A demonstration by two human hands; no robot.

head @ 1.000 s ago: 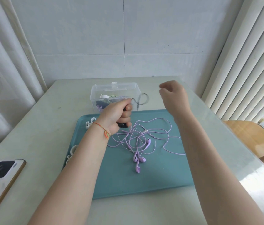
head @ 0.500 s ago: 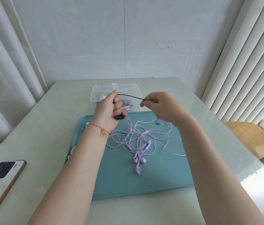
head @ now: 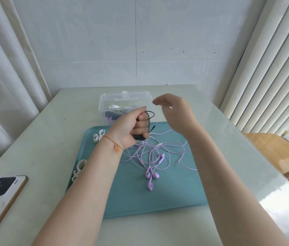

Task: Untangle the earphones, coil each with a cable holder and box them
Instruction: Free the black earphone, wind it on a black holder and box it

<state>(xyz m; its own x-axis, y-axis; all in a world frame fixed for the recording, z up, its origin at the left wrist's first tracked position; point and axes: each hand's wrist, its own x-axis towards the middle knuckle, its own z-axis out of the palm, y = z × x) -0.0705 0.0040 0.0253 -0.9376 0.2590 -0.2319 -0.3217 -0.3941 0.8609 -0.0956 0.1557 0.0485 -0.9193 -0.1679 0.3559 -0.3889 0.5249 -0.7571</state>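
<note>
Just above the centre of the frame, the left hand (head: 131, 126) was closed in a fist around a bundle of black cable (head: 149, 119), with a dark end of the bundle poking out below the little finger. A loop of that cable stood out past the knuckles, and a short loose tail hung down from it over the far edge of the tray. Half a second earlier the right hand (head: 173, 112) had been pinching this cable and pulling it taut to the side. Now it had let go and lifted away to the right, fingers loosely curled and touching nothing. That suggested another turn had just been laid around the left hand, so the black earphones were nearly coiled, with only the tail left to wind.

Below the fist, the purple earphones (head: 150, 157) lay in a loose tangle on the teal tray (head: 166, 201), their buds near the tray's middle, untouched. White cable holders (head: 99, 135) sat at the tray's upper left corner, and more (head: 78, 169) along its left edge, partly hidden by the left forearm. Behind the fist, the clear box (head: 126, 100) stood open on the table (head: 51, 139), already holding some coiled items. A phone (head: 1, 189) lay at the lower left of the frame.
</note>
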